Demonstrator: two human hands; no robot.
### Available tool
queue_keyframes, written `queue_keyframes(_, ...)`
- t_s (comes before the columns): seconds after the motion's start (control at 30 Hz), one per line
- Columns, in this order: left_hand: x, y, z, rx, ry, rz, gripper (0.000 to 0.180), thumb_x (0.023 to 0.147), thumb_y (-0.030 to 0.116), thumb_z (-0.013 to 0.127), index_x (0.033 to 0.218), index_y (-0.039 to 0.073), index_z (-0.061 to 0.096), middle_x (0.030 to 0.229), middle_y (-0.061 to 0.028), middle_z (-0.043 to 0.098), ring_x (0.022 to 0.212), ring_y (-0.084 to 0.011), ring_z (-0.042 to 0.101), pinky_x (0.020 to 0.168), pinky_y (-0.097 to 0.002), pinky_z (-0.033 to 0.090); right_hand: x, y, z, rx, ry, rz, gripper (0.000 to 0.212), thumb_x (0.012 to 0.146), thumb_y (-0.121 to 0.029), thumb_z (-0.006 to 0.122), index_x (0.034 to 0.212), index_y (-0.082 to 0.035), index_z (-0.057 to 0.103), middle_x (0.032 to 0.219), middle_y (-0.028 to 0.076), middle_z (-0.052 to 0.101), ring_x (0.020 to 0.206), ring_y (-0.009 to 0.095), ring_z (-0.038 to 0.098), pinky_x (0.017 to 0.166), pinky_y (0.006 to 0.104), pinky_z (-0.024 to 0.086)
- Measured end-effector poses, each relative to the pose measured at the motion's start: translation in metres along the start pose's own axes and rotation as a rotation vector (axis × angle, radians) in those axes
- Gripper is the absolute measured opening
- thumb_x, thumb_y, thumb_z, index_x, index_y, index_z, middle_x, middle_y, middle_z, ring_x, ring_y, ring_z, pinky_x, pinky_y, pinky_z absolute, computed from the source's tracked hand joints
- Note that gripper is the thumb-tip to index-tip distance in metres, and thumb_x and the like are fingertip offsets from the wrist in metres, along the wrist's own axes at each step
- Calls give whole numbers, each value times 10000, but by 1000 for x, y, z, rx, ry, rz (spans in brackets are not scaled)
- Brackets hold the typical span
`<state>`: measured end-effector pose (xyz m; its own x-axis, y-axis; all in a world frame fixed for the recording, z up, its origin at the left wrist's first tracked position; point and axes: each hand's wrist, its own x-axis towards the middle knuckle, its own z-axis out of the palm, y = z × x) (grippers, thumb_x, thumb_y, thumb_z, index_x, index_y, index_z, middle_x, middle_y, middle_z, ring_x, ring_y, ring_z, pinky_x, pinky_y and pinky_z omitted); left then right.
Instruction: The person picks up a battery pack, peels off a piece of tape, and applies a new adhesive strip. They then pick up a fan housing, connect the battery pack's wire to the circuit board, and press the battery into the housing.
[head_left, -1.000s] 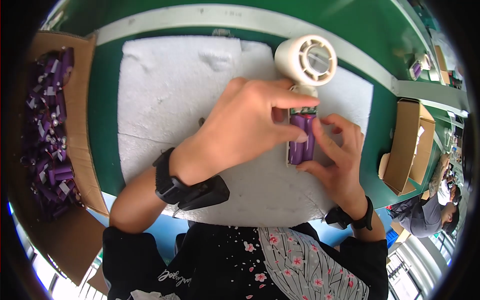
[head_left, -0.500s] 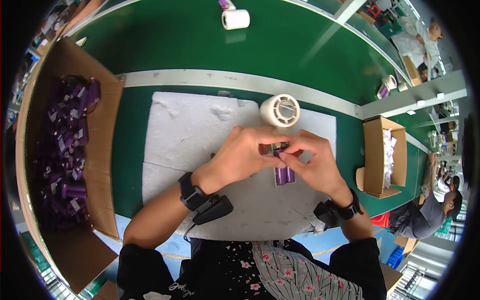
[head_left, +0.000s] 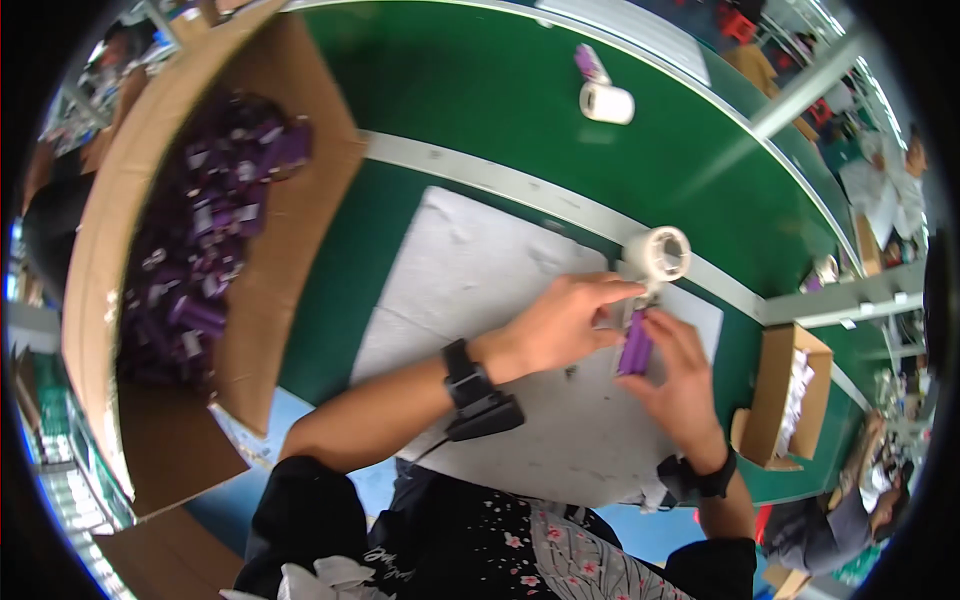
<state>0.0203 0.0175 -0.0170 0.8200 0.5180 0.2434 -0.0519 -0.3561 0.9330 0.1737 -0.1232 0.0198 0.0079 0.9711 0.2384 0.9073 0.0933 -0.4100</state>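
Observation:
A white handheld fan (head_left: 659,254) with a round head and an opened handle lies over the right part of the foam sheet. Purple battery cells (head_left: 635,345) fill the handle below its neck. My right hand (head_left: 685,385) grips the handle from the right, thumb at its lower end and fingers near its upper end. At the neck, my left hand (head_left: 560,325) holds the fan from the left, forefinger stretched across the neck and thumb lower down beside the cells. Motion blur hides small parts between the fingers.
Under my hands lies a white foam sheet (head_left: 450,280) on the green table. A large cardboard box (head_left: 300,230) of purple battery packs stands at left. At right is a small cardboard box (head_left: 815,400) with white pieces. Another fan (head_left: 607,103) lies beyond the metal rail (head_left: 480,180).
The view has turned, so the table appears tilted and shifted right. My right hand has moved from pinching near the neck to gripping along the handle; my left forefinger has straightened across the neck.

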Motion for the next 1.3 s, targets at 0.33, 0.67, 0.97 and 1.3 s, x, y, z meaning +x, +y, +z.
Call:
queue_keyframes(0.33, -2, -8, -121, 634, 667, -113, 415, 777, 189, 726, 1156, 51, 627, 1064, -174, 636, 773, -235, 632, 718, -337, 532, 9, 26, 7, 337, 59, 275, 208, 780, 27, 672, 978, 0, 617, 973, 89, 628, 745, 158, 593, 620, 260, 457)
queue_keyframes(0.67, -61, -63, -259, 1268, 891, -761, 418, 826, 292, 609, 1221, 158, 589, 1040, -203, 656, 1075, -377, 585, 904, -451, 467, 1, 32, 26, 623, 90, 204, 24, 823, 5, 631, 845, 5, 621, 741, 19, 580, 612, 69, 478, 547, 205, 371)
queue_keyframes(0.97, -68, 4, -219, 882, 900, -508, 296, 895, 233, 531, 1118, 83, 653, 870, -133, 685, 788, -254, 667, 711, -347, 520, -7, 36, 25, 635, 133, 239, 27, 816, 8, 636, 838, 8, 619, 758, 27, 604, 634, 78, 520, 565, 210, 406)
queue_keyframes(1.3, 21, 73, -30, -18, -329, -478, 372, 982, 309, 499, 965, -32, 648, 690, -24, 600, 558, -79, 568, 536, -225, 475, -9, 26, 34, 657, 246, -21, 493, 803, -36, 683, 1260, -17, 497, 1023, 88, 600, 757, 114, 563, 612, 242, 452)
